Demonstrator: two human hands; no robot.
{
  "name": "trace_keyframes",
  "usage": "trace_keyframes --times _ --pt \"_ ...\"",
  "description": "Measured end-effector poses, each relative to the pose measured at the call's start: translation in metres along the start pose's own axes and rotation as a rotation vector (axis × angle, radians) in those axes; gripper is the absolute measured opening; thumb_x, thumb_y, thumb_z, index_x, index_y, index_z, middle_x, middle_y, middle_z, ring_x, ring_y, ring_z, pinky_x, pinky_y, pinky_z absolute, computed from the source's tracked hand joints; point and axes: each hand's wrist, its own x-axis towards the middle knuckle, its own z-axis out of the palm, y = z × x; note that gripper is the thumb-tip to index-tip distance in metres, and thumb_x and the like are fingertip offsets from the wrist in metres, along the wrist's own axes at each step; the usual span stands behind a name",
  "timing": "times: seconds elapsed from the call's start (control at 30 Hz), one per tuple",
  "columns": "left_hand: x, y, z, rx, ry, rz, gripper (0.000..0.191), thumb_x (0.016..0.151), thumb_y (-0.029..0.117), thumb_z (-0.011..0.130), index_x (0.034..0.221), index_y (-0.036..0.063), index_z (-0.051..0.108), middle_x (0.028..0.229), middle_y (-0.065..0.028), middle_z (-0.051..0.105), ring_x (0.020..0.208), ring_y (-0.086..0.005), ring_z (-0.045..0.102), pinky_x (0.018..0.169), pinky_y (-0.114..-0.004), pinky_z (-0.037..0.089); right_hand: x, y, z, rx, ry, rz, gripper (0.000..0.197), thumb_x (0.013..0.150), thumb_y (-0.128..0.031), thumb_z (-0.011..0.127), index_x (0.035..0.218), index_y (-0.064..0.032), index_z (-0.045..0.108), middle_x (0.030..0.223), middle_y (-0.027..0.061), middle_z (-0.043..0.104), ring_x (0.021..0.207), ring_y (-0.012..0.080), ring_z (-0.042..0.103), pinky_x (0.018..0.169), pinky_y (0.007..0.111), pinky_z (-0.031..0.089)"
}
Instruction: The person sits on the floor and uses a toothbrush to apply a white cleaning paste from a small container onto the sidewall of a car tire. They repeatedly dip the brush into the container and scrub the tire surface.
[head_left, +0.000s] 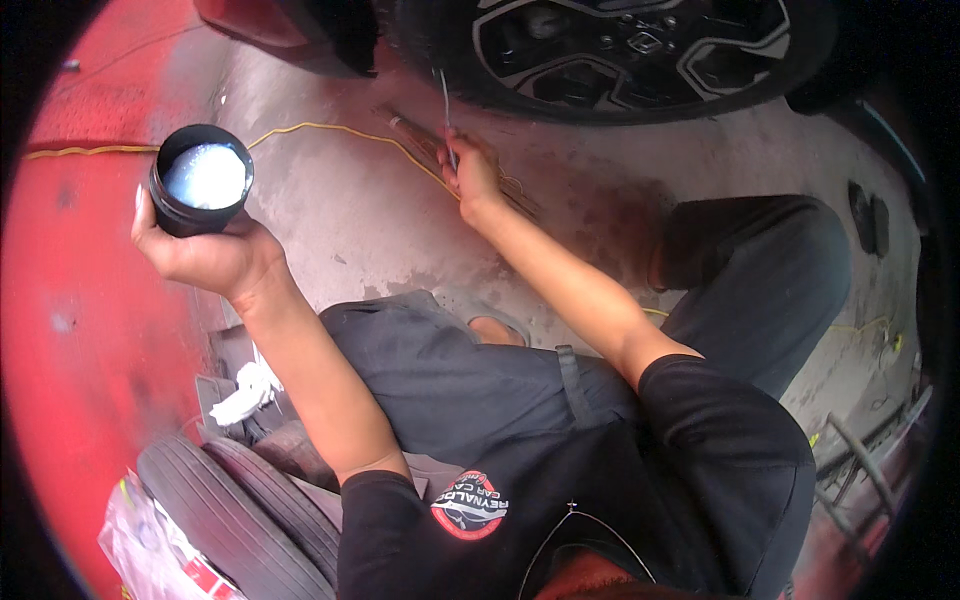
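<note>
My left hand (214, 259) grips a black cylindrical container (171, 216) from below and the side. A bright white glow fills its mouth; whether this is a lamp or a pale content, I cannot tell. My right hand (474, 174) is closed around the handle of a slim tool (448, 105) with a thin, slightly bent shaft. The tip reaches the lower edge of a black car tyre (420, 56); contact is unclear. Inside the tyre is a black and grey alloy wheel (637, 45).
A yellow cord (322, 126) runs over the concrete floor (337, 202), passing near my right hand. Worn tyres (217, 517) stand at lower left beside a plastic bag (124, 532) and a white cloth (246, 394). Metal bars (862, 457) are at lower right, dark footwear (868, 217) at far right.
</note>
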Motion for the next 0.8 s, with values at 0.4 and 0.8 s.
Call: trace_keyframes --times 0.4,0.8 --pt "-0.01 -0.008 0.013 0.003 -0.105 0.038 0.038 0.097 0.032 0.045 0.1 0.0014 0.066 0.098 -0.0084 0.07 0.092 -0.022 0.068 0.082 -0.038 0.056 0.007 -0.008 0.049 0.145 0.016 -0.206 0.013 0.107 -0.021 0.048 0.112 -0.0103 0.052 0.076 0.0051 0.063 0.053 0.0092 0.049 0.046 0.025 0.035" --pt "-0.019 -0.022 0.023 0.064 -0.11 -0.003 0.038 0.096 0.033 0.046 0.102 0.001 0.066 0.1 -0.0086 0.069 0.095 -0.0219 0.067 0.086 -0.037 0.055 0.01 0.013 0.06 0.202 0.078 -0.148 0.012 0.108 -0.018 0.042 0.104 -0.0105 0.05 0.075 0.0054 0.059 0.058 0.0124 0.051 0.051 0.028 0.038"
